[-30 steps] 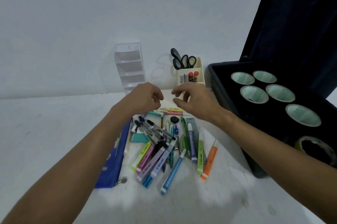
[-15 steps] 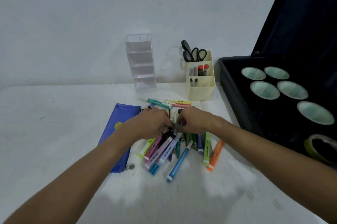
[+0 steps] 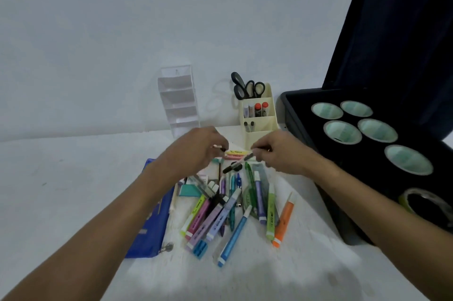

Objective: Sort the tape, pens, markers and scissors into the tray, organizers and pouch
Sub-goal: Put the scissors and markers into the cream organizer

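A white counter (image 3: 61, 178) runs back to a pale wall. At its centre lies a loose heap of pens and markers (image 3: 232, 205), with a blue pouch (image 3: 149, 232) flat just beside it on the left. At the back stand a white tiered organizer (image 3: 179, 99) and a cream organizer (image 3: 260, 124) holding scissors. A black tray (image 3: 306, 161) with tape rolls sits along the right.

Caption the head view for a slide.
Both hands, left hand and right hand, lift pens above the marker pile.
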`<state>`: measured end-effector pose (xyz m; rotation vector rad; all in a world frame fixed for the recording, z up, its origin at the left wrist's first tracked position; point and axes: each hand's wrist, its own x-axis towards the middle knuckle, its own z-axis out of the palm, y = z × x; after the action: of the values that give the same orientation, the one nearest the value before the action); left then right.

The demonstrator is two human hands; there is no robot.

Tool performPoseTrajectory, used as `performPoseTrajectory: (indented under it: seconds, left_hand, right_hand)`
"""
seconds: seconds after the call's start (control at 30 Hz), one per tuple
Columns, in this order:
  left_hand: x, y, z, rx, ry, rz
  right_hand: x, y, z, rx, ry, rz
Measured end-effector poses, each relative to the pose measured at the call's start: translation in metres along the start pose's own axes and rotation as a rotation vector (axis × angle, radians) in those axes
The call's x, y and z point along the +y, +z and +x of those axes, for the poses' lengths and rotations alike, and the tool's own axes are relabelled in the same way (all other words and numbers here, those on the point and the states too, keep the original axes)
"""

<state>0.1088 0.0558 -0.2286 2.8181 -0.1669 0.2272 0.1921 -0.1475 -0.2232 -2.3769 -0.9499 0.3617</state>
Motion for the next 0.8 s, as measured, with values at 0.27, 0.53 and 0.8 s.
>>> performPoseTrajectory:
  seconds: [0.27,0.53,0.8]
  left_hand:
    - [0.058,-0.057,0.066,0.485,-0.03,-0.285]
    - [0.06,-0.008,0.102,0.387,-0.053,-0.348]
    - [0.044,0.033,0.103,0.326,-0.064,-0.23]
  right_hand:
    - [-0.002,-0.091,-0.016,0.41,0.021,0.154]
    - [0.025,-0.076,0.007,0.446,0.077,0.023]
    - [0.04,-0.034,0.035,0.401,0.088,0.02]
